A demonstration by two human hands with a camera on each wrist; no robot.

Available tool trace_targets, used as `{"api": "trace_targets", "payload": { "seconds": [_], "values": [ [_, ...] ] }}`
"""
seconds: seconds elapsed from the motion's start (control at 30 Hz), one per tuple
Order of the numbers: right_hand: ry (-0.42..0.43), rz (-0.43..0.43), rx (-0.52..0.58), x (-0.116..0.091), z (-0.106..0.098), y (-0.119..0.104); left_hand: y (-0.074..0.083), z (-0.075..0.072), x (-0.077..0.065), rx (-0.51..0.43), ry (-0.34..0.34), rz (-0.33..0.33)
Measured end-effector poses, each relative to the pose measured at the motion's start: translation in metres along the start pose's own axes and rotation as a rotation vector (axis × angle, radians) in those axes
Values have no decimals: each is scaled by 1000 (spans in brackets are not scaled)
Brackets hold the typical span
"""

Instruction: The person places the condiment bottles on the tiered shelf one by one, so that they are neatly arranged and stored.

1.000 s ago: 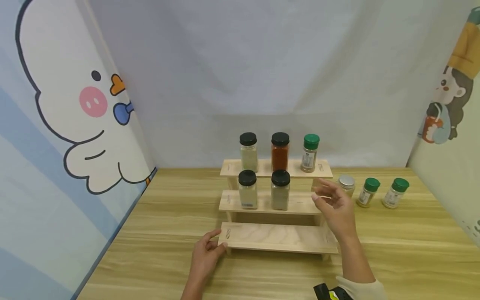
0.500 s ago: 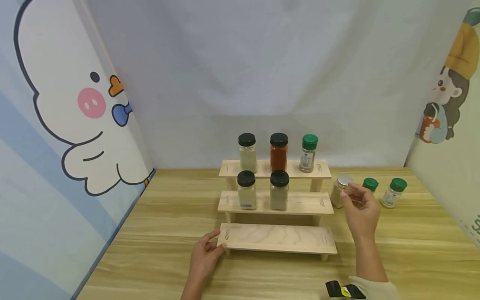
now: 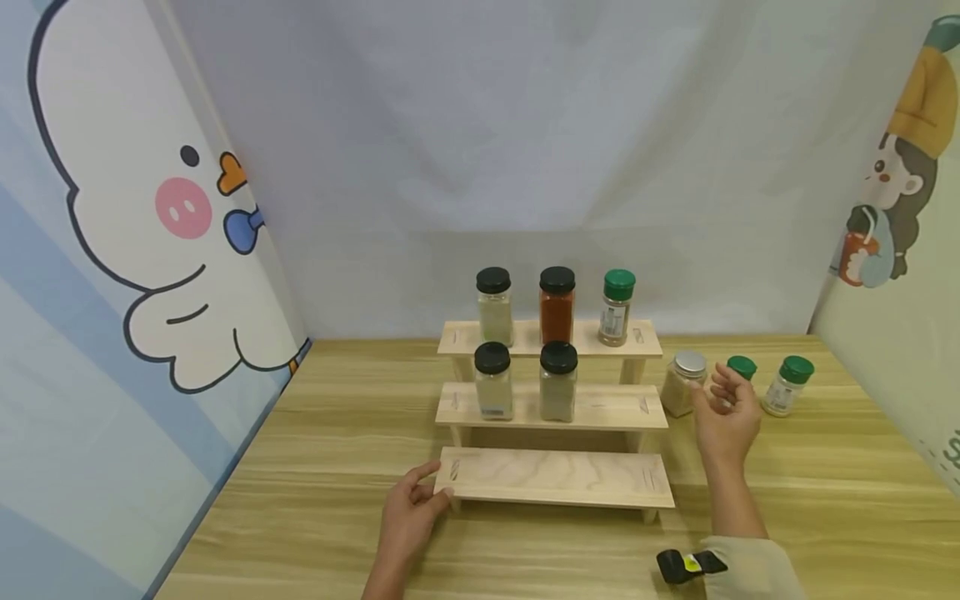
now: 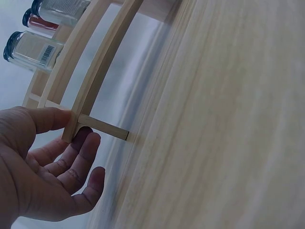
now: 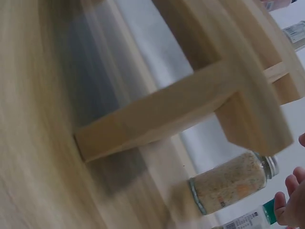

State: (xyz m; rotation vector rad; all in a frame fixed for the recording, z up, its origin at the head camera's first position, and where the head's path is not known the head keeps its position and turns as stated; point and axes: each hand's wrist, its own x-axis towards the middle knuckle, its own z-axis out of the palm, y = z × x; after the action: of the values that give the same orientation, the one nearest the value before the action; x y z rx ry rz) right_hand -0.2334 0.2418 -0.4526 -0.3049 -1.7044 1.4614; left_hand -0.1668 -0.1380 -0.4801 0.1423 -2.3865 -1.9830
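My left hand (image 3: 408,512) pinches the left end of the bottom step of a three-tier wooden spice rack (image 3: 555,477), thumb above and fingers below in the left wrist view. My right hand (image 3: 727,425) hangs above the table right of the rack, fingers bent loosely. Its fingertips overlap a green-capped spice jar (image 3: 742,367), whose body the hand mostly hides. Just left of the hand stands a silver-lidded jar (image 3: 678,390) of pale granules. Another green-capped jar (image 3: 787,386) stands to its right.
The rack's middle step bears two black-lidded jars, one pale (image 3: 494,393) and one greyish (image 3: 557,393). On the top step are a pale jar (image 3: 494,318), a red spice jar (image 3: 557,312) and a green-capped jar (image 3: 616,321). Behind the table hangs a grey cloth (image 3: 525,167).
My right hand has moved right from beside the middle step, past the silver-lidded jar, to the green-capped jar. My left hand has stayed at the rack's end.
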Motion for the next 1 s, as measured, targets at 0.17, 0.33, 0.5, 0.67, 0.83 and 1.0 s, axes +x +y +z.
{"api": "trace_targets", "payload": {
  "seconds": [0.17, 0.33, 0.5, 0.67, 0.83, 1.0],
  "values": [
    [-60, 60, -55, 1, 1, 4, 0, 0, 0, -15, 1, 3],
    [-105, 105, -87, 5, 1, 12, 1, 1, -2, -15, 4, 7],
    [-149, 129, -104, 7, 1, 25, 3, 1, -2, -4, 10, 3],
    [-216, 170, -97, 9, 1, 34, 2, 0, -3, 6, 19, 6],
    [-283, 206, -100, 15, 0, 37, 0, 0, -3, 0, 35, 15],
    [-316, 238, -121, 20, -1, 39, 0, 2, -3, -25, 34, 10]
  ]
}}
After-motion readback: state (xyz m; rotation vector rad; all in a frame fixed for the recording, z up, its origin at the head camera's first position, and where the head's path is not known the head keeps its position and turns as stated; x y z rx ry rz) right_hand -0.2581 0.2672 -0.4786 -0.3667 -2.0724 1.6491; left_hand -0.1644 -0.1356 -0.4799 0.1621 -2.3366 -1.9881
